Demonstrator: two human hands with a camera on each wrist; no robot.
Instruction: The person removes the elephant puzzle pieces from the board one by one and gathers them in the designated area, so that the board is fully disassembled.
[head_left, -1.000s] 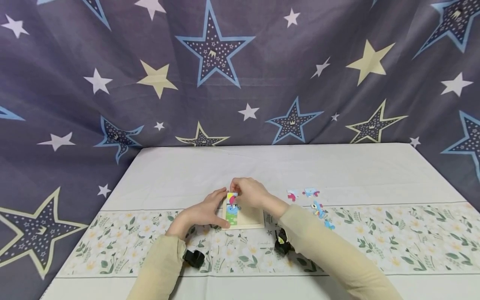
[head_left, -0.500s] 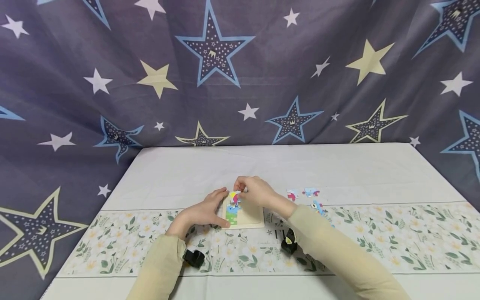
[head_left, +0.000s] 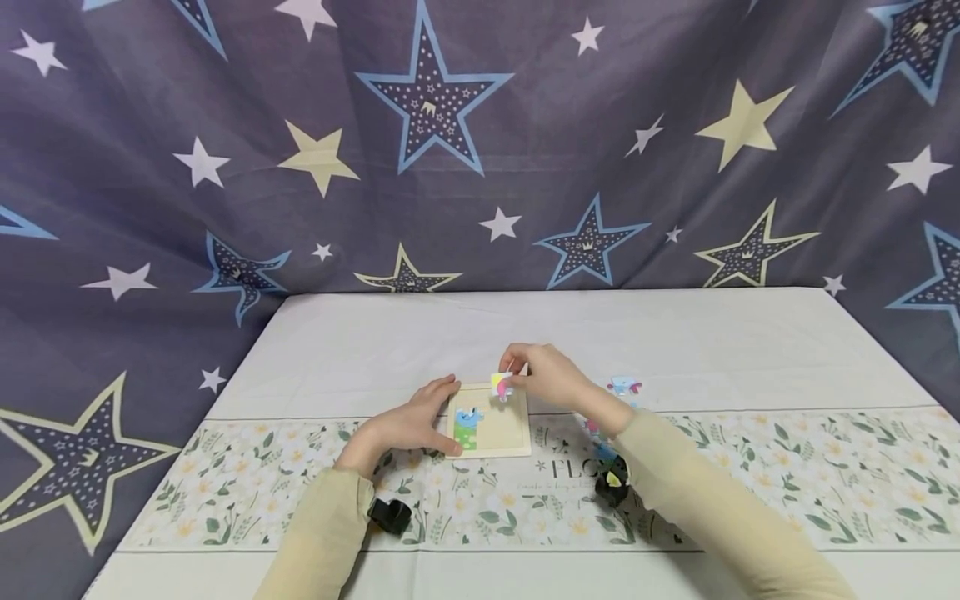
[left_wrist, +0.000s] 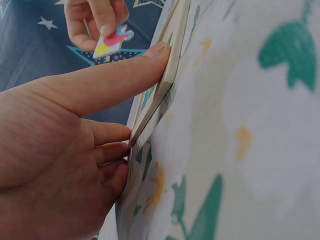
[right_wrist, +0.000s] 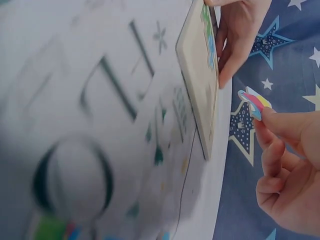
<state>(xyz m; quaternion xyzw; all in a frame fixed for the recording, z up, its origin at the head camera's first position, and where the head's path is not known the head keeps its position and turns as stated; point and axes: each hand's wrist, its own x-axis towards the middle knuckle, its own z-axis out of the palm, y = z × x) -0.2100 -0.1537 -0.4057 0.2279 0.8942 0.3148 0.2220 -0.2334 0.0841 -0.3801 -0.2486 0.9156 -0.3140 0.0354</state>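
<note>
My right hand (head_left: 551, 375) pinches a puzzle piece (head_left: 501, 386) between thumb and fingers, above the far right part of a wooden puzzle tray (head_left: 504, 425). Yellow, pink and light blue show on the piece (right_wrist: 257, 102) in the right wrist view, where it is raised off the tray. Joined pieces (head_left: 467, 425) with a blue figure and green ground lie along the tray's left side, and bare wood shows in the rest. My left hand (head_left: 411, 423) spans the tray's left edge. Its thumb (left_wrist: 145, 57) lies nearly straight over the near rim, with fingertips at the side.
Right of the tray lies a loose blue and pink piece (head_left: 624, 384). More loose pieces (head_left: 591, 426) are partly hidden by the right forearm. A white tablecloth (head_left: 360, 350) with a floral band covers the table. A star-patterned curtain (head_left: 480, 200) hangs behind.
My right hand has lifted the yellow and pink piece from the tray's far left corner and moved it right, baring wood there. The left hand stays at the tray's left edge.
</note>
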